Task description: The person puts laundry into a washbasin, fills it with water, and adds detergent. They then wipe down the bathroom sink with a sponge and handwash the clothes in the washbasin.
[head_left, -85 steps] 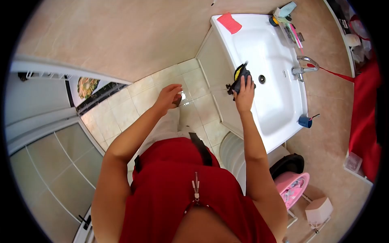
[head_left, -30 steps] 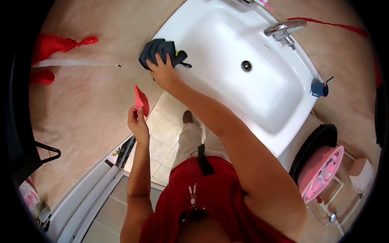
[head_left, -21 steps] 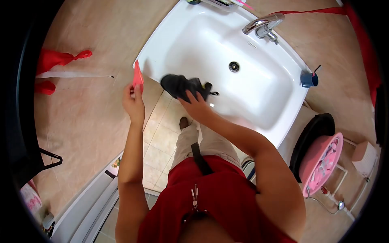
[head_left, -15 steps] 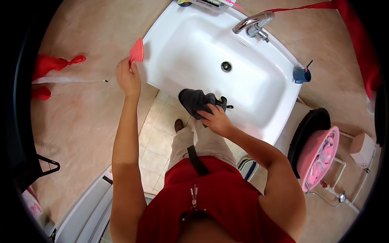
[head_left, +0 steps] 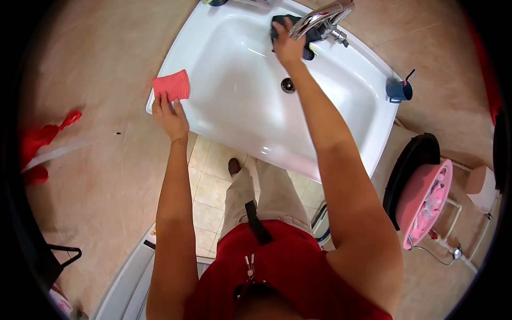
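Observation:
A ribbed pink-red cloth (head_left: 172,86) lies on the left corner of the white sink (head_left: 240,114). The fingers of my left hand (head_left: 170,116) touch its lower edge and are slightly apart. At the back of the basin, my right hand (head_left: 288,45) presses on a dark grey cloth (head_left: 310,36) with small yellow-green parts, its fingers spread over it. The chrome faucet (head_left: 321,20) stands over that cloth and partly hides it and my fingertips. Below my right hand is the drain (head_left: 288,85).
On the sink's right corner stands a blue cup (head_left: 399,92) with a brush in it. Lower right, a pink basin (head_left: 424,205) and a black one (head_left: 410,173) lean by the wall pipes. Red fabric (head_left: 40,141) hangs at the left.
My right hand has carried the dark cloth from the sink's front edge to the back by the faucet. The pink-red cloth, held up by my left hand before, now lies flat on the corner.

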Motion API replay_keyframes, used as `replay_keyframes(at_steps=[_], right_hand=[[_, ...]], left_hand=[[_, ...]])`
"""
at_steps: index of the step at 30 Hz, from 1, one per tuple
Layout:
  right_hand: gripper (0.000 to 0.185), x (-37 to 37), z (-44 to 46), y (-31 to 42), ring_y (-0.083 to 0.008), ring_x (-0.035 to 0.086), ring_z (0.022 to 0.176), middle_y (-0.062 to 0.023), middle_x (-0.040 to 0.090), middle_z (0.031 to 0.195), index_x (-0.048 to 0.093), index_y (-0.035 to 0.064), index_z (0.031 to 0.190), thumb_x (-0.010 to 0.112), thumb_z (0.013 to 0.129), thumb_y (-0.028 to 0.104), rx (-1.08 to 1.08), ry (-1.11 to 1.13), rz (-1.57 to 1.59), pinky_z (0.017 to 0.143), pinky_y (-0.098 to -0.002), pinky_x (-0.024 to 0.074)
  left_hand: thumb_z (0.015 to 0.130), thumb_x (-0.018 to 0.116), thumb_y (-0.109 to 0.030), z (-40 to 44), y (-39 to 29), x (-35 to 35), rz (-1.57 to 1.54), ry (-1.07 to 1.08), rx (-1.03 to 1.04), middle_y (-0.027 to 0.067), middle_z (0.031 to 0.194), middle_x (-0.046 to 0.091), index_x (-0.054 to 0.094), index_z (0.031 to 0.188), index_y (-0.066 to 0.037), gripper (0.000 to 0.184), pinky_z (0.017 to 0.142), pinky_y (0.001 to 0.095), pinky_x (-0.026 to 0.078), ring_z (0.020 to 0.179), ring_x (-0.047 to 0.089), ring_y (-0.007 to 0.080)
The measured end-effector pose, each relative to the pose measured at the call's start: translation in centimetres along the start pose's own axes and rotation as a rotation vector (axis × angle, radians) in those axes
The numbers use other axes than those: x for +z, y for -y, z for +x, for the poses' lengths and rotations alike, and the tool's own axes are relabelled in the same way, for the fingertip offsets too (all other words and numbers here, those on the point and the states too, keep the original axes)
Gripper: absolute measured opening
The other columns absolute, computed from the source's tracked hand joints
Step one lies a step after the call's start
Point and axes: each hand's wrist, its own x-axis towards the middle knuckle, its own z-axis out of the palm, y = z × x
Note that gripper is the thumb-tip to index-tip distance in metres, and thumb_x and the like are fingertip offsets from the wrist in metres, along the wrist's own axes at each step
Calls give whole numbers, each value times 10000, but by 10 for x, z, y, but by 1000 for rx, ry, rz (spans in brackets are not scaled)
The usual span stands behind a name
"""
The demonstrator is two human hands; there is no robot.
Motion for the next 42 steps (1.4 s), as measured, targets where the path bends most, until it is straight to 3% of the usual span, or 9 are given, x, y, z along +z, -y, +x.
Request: replay_keyframes(at_steps=[1,3,5,6,13,24,29,36,42], right_hand=[[304,32,-1,10,-381,471,1209,-170,550,1327,689,146,1133,572,859,207,144,-12,146,1082,-512,320],[218,23,-6,46,-314,519,1160,-25,614,1275,709,154,987,575,819,121,-305,162,-49,1046,-488,359],[340,22,-21,75,-270,523,1185,14,626,1220,696,187,1030,677,708,78,-431,617,301,969,-412,457],[405,45,-48,83,-275,516,1191,18,621,1223,693,195,1047,731,663,74,-513,483,301,950,-389,475],[633,30,-94,150,-393,284,1396,-73,323,1527,341,226,1472,614,909,323,-39,491,699,1150,-504,257],[596,-50,-169,59,-377,281,1403,-37,341,1533,371,181,1473,574,930,314,-111,1131,406,1158,-451,267],[655,22,-132,64,-355,245,1422,-33,322,1541,339,190,1491,600,911,343,-294,757,138,1150,-451,275],[646,118,-56,152,-332,270,1421,-156,350,1509,297,56,1486,575,924,212,396,145,620,1163,-504,179],[726,37,-103,189,-392,287,1397,-159,303,1526,258,67,1496,626,882,186,7,520,695,1149,-513,235]], left_hand=[[892,628,-208,1,-1,0,-21,4,-26,215,1334,488,531,1306,-4,472,1042,478,344,1241,424,381],[893,628,-206,1,-3,-2,-77,22,-64,210,1338,483,523,1317,-8,480,1045,475,341,1248,415,378],[897,629,-205,2,-2,-4,-94,26,-57,212,1331,486,509,1329,-7,490,1045,467,341,1236,427,375],[898,629,-202,1,-2,-4,-106,20,-49,214,1330,487,507,1331,-5,491,1045,466,342,1232,431,375],[898,634,-186,3,-3,-2,-135,4,-49,222,1309,505,509,1317,13,479,1034,464,358,1214,452,377],[899,611,-201,4,-3,-1,-186,-19,-73,229,1305,517,541,1275,30,447,1031,467,369,1199,472,382],[893,601,-176,4,-6,-3,-155,-9,-83,220,1325,507,539,1270,36,437,1045,459,358,1217,457,376],[885,594,-130,2,-10,0,-280,-12,-119,212,1363,465,531,1276,42,431,1065,449,345,1254,412,364],[893,573,-105,-1,-3,2,-189,16,-57,225,1352,456,528,1273,54,414,1059,448,358,1254,407,360]])
